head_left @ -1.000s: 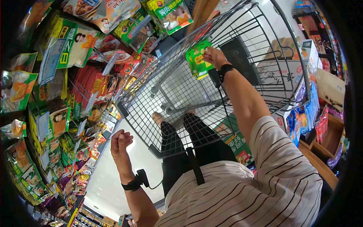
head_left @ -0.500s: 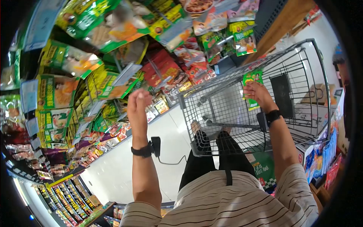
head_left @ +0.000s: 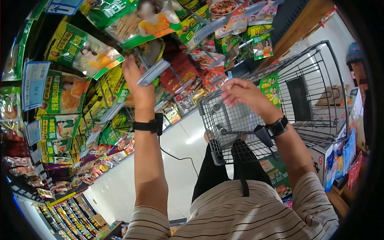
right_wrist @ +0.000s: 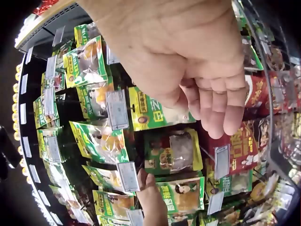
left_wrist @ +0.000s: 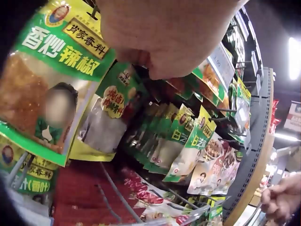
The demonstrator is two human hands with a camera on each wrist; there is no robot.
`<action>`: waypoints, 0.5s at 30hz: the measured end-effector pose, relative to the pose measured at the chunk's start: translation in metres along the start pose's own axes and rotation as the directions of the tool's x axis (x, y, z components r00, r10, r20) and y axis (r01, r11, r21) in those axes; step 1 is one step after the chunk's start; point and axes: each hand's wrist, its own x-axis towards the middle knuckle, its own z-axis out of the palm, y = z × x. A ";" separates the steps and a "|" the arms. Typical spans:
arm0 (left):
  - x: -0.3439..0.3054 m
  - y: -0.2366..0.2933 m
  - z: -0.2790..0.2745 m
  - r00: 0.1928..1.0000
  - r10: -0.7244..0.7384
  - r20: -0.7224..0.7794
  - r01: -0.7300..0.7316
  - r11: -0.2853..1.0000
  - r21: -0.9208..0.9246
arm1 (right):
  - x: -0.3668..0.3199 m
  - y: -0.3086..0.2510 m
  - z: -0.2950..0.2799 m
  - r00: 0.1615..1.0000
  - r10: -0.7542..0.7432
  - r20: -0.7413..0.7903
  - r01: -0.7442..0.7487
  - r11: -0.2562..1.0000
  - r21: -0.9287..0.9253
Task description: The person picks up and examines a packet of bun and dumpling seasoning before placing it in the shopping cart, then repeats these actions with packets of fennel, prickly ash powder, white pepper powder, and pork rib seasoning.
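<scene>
My left hand reaches up among hanging seasoning packets, its fingers extended beside a price tag. In the left wrist view, the back of that hand fills the top, close to a green and yellow chilli seasoning packet and a smaller green packet behind it. Over the near rim of the shopping cart hovers my right hand, fingers loosely bent around nothing. A green and yellow packet lies against the cart's wire side, partly covered by the right hand's wrist.
Rows of packets on metal hooks with price tags cover the rack at left. Red packets hang past the left hand. White floor lies between rack and cart. Boxes and blue packages stand at right.
The right hand has let go of the green packet, now in the cart, and moved left from it. The left hand has risen to the hanging packets as the view turned toward the rack.
</scene>
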 end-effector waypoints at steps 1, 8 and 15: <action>0.005 -0.014 0.012 0.988 -0.149 0.044 0.153 0.981 -0.118 | 0.003 0.007 0.005 1.000 0.010 0.014 -0.010 1.000 0.009; 0.035 -0.033 0.029 0.999 0.046 0.005 -0.046 0.969 0.241 | -0.010 0.040 0.021 0.995 0.084 0.046 -0.087 0.994 0.062; 0.045 -0.063 0.058 0.977 -0.170 0.126 0.155 0.981 0.115 | -0.027 0.052 0.020 0.989 0.146 -0.020 -0.143 0.984 0.110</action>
